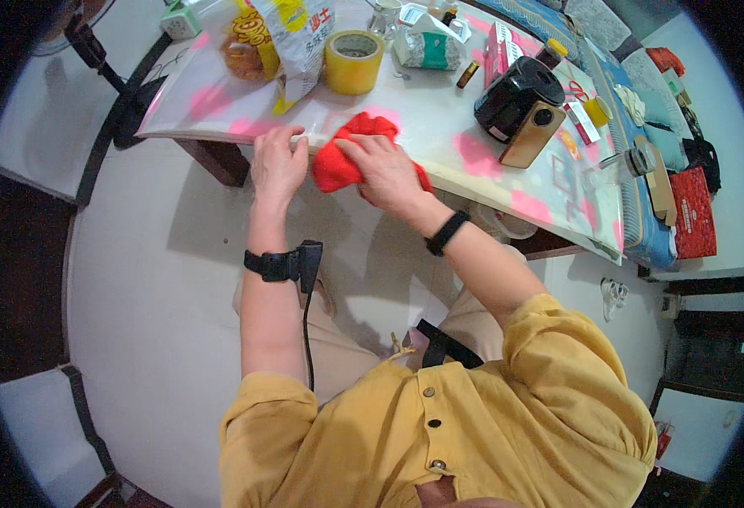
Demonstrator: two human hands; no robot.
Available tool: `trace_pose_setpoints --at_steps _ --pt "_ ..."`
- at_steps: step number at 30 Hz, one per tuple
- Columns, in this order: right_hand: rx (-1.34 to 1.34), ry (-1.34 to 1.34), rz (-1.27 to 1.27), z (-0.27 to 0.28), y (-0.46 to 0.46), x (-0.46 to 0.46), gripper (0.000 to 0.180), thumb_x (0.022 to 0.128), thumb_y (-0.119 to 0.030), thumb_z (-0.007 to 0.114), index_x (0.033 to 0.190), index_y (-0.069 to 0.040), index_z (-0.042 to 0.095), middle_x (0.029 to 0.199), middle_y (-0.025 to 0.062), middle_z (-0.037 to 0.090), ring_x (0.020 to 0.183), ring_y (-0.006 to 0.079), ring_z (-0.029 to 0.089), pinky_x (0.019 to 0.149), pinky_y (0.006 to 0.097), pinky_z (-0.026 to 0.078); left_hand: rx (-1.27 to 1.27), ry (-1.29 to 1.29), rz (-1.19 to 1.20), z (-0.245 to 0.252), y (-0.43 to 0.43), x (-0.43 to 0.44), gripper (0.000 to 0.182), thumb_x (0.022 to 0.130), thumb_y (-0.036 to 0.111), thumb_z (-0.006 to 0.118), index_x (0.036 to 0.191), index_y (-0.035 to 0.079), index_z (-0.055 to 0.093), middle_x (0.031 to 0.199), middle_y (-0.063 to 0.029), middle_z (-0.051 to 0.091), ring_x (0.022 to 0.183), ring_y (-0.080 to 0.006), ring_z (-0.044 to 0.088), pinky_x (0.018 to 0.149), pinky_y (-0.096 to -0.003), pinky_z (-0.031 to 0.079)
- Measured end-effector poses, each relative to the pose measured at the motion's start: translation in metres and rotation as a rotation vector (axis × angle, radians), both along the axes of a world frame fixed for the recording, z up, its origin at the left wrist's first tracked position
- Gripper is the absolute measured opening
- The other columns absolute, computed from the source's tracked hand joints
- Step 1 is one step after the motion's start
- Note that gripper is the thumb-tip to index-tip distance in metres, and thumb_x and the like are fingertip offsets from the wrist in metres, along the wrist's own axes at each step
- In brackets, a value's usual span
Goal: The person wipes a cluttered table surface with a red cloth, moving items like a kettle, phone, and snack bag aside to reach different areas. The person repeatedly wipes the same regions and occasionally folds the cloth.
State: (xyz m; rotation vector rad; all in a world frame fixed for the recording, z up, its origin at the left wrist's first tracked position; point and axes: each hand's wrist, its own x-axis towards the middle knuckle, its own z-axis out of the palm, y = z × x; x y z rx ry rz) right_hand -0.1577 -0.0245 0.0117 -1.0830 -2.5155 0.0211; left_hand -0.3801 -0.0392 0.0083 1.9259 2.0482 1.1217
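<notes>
A crumpled red cloth (330, 166) lies over the front edge of the table (410, 145). My right hand (387, 168) grips it from above, fingers spread across the fabric, and part of the cloth hangs below the edge. To the left of the cloth, my left hand (280, 162) is at the same table edge. Its thumb stands apart from the bent fingers and nothing shows in its grasp; whether the fingertips press on the tabletop is hard to tell. Just beyond the hands stands a roll of yellow tape (354, 70).
Snack bags (302, 38) stand at the back left. A wrapped white-and-green packet (432, 47) and a small brown vial (468, 75) are farther back. On the right are a black rounded container (515, 95), a gold smartphone (532, 135) leaning on it, and a glass jar (613, 168).
</notes>
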Motion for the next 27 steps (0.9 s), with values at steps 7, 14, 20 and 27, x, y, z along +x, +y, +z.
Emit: trace_pose_setpoints --at_steps 7,14,20,27 --pt "0.031 0.117 -0.123 0.002 -0.032 0.079 0.079 0.069 -0.006 0.079 0.143 -0.011 0.052 0.137 0.0110 0.060 0.125 0.0329 0.058 0.108 0.0451 0.046 -0.002 -0.146 0.067 0.007 0.000 -0.011 0.028 0.095 0.025 0.061 0.113 0.007 0.074 0.118 -0.0151 0.071 0.114 -0.0363 0.063 0.099 -0.0469 0.050" --pt "-0.009 0.105 -0.142 -0.005 -0.013 0.022 0.068 0.070 -0.005 0.078 0.134 -0.007 0.055 0.133 0.0133 0.063 0.124 0.0344 0.058 0.109 0.0437 0.046 0.030 -0.305 0.066 0.004 0.004 -0.024 0.029 0.095 0.024 0.061 0.113 0.005 0.073 0.111 -0.0187 0.072 0.107 -0.0364 0.068 0.094 -0.0460 0.053" --pt "0.052 0.104 0.004 -0.010 0.010 -0.073 0.058 0.078 -0.011 0.071 0.134 -0.005 0.055 0.133 0.0137 0.061 0.125 0.0330 0.057 0.102 0.0484 0.047 0.136 -0.236 0.264 0.000 0.008 -0.048 0.039 0.095 0.026 0.062 0.124 0.001 0.068 0.120 -0.0223 0.069 0.112 -0.0401 0.065 0.100 -0.0460 0.050" --pt "0.019 0.052 0.089 -0.006 0.031 -0.140 0.068 0.076 -0.010 0.074 0.140 -0.006 0.052 0.136 0.0175 0.059 0.125 0.0349 0.057 0.104 0.0455 0.049 0.034 -0.391 0.211 0.000 0.013 -0.057 0.042 0.095 0.029 0.062 0.126 0.001 0.068 0.126 -0.0227 0.067 0.121 -0.0408 0.061 0.106 -0.0464 0.046"
